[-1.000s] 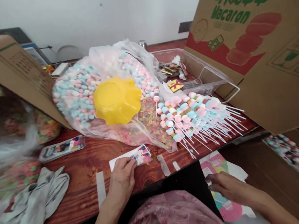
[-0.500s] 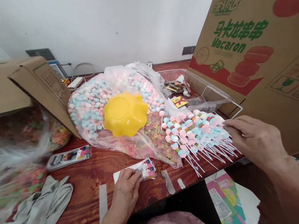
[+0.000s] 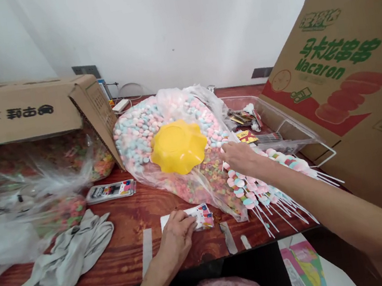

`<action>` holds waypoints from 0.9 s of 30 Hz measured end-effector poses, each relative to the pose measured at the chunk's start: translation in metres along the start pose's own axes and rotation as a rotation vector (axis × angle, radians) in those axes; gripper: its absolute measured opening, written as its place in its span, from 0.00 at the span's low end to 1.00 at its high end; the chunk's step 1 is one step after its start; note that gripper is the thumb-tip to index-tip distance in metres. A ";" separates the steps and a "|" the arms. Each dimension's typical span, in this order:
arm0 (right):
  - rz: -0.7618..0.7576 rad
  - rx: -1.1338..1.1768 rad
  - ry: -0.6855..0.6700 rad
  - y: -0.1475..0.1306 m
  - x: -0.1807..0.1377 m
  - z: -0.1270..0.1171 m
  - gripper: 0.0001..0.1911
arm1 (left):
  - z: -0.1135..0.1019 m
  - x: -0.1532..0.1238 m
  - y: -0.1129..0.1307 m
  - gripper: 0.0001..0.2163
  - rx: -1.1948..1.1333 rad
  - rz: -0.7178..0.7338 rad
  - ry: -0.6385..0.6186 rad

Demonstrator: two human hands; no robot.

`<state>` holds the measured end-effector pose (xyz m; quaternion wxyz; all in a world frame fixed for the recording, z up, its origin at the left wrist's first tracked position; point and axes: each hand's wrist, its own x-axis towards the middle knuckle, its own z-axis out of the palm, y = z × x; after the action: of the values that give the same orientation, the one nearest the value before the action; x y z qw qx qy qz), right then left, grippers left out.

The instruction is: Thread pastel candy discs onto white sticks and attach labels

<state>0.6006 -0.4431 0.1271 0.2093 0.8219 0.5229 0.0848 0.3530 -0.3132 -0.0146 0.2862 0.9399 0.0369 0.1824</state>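
Note:
My left hand rests on the red-brown wooden table, fingers curled and pressing down on a stack of small printed packets. My right hand reaches across a pile of pastel candy skewers with white sticks; its fingers are bent at the skewers' top ends, beside a clear bag of candy pieces. Whether it holds a skewer is hidden. A yellow scalloped bowl lies upside down on that bag.
A tall cardboard box printed "Macaron" stands at right, a clear plastic tray in front of it. Another cardboard box with bagged sweets is at left. Grey gloves, a flat packet and strips of tape lie on the table.
My right hand rose from below the table edge to the skewers, then moved left to their top ends near the bag. The left hand stayed on the packets.

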 end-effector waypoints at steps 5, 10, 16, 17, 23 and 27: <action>-0.134 -0.048 -0.007 0.000 0.038 0.010 0.09 | 0.001 -0.003 0.001 0.11 -0.035 -0.024 0.015; -0.220 0.011 0.098 0.014 0.039 0.001 0.07 | 0.000 -0.004 0.000 0.12 -0.082 -0.034 0.032; 0.003 0.540 0.783 0.000 -0.024 -0.022 0.08 | -0.004 -0.001 -0.003 0.11 -0.209 -0.127 0.040; 0.055 0.730 0.872 -0.009 -0.043 -0.024 0.05 | -0.005 0.000 -0.002 0.10 -0.230 -0.148 0.036; 0.502 1.576 0.883 -0.069 -0.134 -0.003 0.02 | -0.012 0.004 -0.002 0.08 -0.279 -0.225 0.014; 0.561 1.876 0.841 -0.085 -0.143 0.022 0.04 | -0.014 0.008 -0.002 0.08 -0.283 -0.219 -0.007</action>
<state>0.4758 -0.5456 0.0825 -0.7319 0.6503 0.2015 -0.0296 0.3555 -0.3031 -0.0022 0.4338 0.8813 0.1122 0.1504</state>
